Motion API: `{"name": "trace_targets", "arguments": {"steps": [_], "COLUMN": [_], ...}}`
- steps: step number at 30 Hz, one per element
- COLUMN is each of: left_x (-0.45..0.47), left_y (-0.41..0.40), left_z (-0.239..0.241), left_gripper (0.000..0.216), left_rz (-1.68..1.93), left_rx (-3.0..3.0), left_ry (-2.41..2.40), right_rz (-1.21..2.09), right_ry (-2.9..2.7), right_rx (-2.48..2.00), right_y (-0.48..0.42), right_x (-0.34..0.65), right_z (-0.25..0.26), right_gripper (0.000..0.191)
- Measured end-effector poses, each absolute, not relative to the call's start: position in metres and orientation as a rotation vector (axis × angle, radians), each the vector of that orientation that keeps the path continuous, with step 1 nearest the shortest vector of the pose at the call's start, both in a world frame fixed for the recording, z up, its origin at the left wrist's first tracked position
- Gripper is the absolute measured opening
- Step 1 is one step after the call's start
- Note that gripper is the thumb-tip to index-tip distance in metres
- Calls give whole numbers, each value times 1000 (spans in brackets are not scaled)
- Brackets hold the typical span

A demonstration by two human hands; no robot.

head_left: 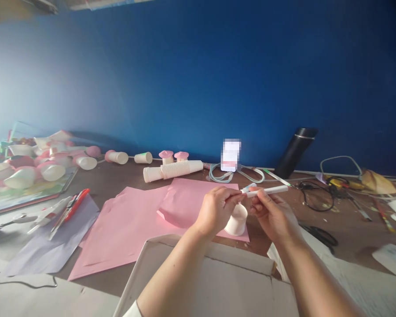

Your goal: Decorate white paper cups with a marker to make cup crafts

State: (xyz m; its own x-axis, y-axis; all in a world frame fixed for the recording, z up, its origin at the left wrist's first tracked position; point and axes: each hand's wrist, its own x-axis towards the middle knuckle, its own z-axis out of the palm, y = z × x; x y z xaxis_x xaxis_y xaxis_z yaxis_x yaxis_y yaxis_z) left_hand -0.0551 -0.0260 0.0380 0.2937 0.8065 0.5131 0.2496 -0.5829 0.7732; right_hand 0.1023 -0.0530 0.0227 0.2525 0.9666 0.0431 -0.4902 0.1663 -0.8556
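My left hand (216,209) and my right hand (271,212) meet over the pink paper (141,224). The right hand's fingers are closed on a white pen (270,190) that lies level, pointing left. The left hand pinches the pen's cap (248,188) at the pen's left end. A small white paper cup (236,219) stands upside down on the pink paper, just below and between the two hands. Whether the cap is on or off the pen I cannot tell.
A stack of white cups (173,170) lies on its side behind the paper. Finished pink and white cup pieces (36,165) pile up at far left. Pliers (69,209) lie left, a black bottle (295,152) leans right, cables and scissors (318,233) beyond. A white cardboard box (204,281) sits nearest me.
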Motion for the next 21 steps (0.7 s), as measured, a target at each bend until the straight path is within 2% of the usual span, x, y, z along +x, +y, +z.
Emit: {"name": "trace_targets", "arguments": {"steps": [21], "left_x": [-50], "left_y": [-32], "left_z": [47], "left_gripper": [18], "left_rz": [1177], "left_rx": [1956], "left_ry": [1037], "right_rz": [1145], "right_ry": [-642], "right_rx": [-847], "right_y": [-52], "right_x": [107], "right_z": [23], "right_gripper": [30]}}
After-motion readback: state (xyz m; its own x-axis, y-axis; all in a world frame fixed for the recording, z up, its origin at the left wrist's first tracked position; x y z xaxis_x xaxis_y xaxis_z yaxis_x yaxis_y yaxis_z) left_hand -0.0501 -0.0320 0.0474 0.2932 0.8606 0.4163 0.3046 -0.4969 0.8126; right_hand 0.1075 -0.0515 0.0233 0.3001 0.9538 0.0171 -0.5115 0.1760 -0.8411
